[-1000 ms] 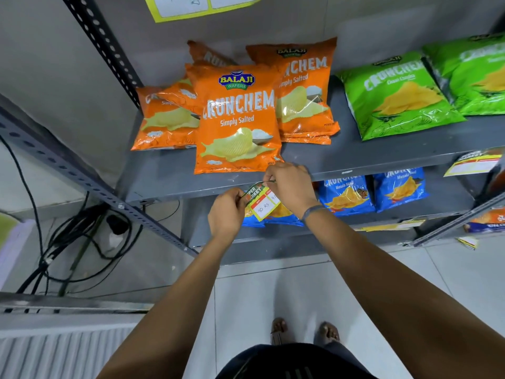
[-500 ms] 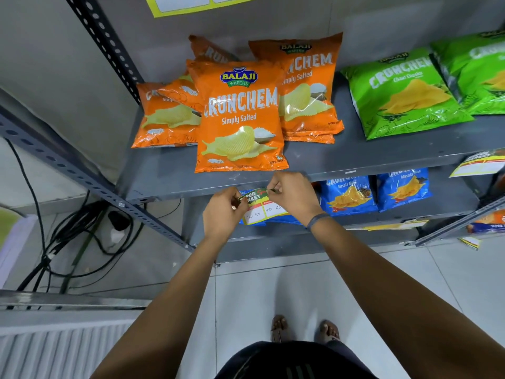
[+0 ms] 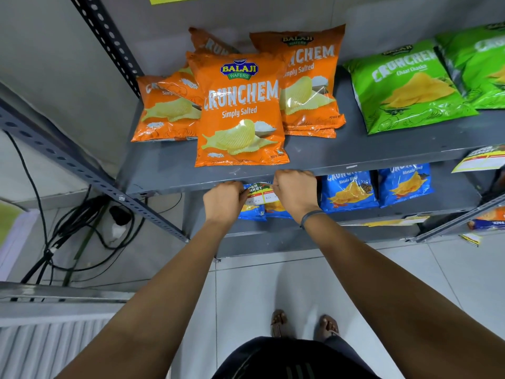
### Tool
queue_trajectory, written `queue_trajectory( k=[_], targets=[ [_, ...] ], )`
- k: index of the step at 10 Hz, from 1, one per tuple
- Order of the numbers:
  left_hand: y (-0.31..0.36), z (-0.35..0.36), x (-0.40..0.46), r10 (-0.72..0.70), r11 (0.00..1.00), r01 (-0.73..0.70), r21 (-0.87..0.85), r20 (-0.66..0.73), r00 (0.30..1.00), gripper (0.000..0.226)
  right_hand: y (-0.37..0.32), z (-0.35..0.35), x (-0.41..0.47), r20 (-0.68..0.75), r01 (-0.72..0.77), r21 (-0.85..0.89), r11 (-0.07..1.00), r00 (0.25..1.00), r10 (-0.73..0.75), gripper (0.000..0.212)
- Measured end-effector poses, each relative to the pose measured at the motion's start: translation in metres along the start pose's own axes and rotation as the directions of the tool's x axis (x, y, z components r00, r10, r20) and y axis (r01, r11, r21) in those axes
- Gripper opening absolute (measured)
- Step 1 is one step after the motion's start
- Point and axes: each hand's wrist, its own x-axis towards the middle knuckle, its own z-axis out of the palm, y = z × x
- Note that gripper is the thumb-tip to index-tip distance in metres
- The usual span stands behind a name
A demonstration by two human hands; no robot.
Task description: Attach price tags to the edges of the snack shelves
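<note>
A small price tag (image 3: 257, 193), green, red and white with handwritten prices, hangs level against the front edge of the grey shelf (image 3: 175, 179). My left hand (image 3: 224, 201) pinches its left end and my right hand (image 3: 295, 190) pinches its right end, both pressed up to the shelf lip. Directly above, on that shelf, lie several orange Crunchem Simply Salted bags (image 3: 240, 110). Most of the tag's right part is hidden by my right fingers.
Green Crunchem bags (image 3: 404, 88) lie on the same shelf to the right, with another price tag (image 3: 481, 160) on the edge there. Blue masala bags (image 3: 349, 191) fill the shelf below. Black cables (image 3: 82, 228) lie on the floor at left. My feet (image 3: 303, 322) stand on white tiles.
Both hands have lifted the tag from below the shelf lip up to the edge and turned it from tilted to level.
</note>
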Motion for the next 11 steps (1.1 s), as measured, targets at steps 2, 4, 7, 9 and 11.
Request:
queue_trajectory(
  k=[2, 4, 7, 9, 11],
  targets=[
    [-0.004, -0.004, -0.002, 0.014, 0.999, -0.016, -0.029, -0.064, 0.998, 0.022, 0.006, -0.004, 0.000, -0.071, 0.032, 0.132, 0.991, 0.997, -0.022, 0.016],
    [0.004, -0.016, 0.006, 0.039, 0.998, -0.045, -0.049, -0.115, 0.993, 0.024, 0.011, -0.005, 0.008, -0.018, 0.019, 0.177, 0.984, 1.000, -0.016, 0.014],
    [0.026, -0.027, 0.017, -0.064, 0.996, 0.066, 0.052, -0.032, 0.997, 0.047, 0.013, -0.009, 0.007, -0.006, 0.026, 0.232, 0.972, 1.000, -0.026, 0.011],
    [0.035, -0.033, 0.011, -0.096, 0.991, 0.104, 0.079, -0.094, 0.991, 0.048, 0.031, -0.028, -0.002, -0.067, 0.035, 0.294, 0.955, 0.998, -0.016, 0.016],
    [0.069, -0.073, -0.007, 0.127, 0.989, -0.078, 0.125, -0.455, 0.882, 0.028, 0.047, -0.081, -0.023, -0.399, 0.171, 0.273, 0.947, 0.916, -0.051, 0.019]
  ],
)
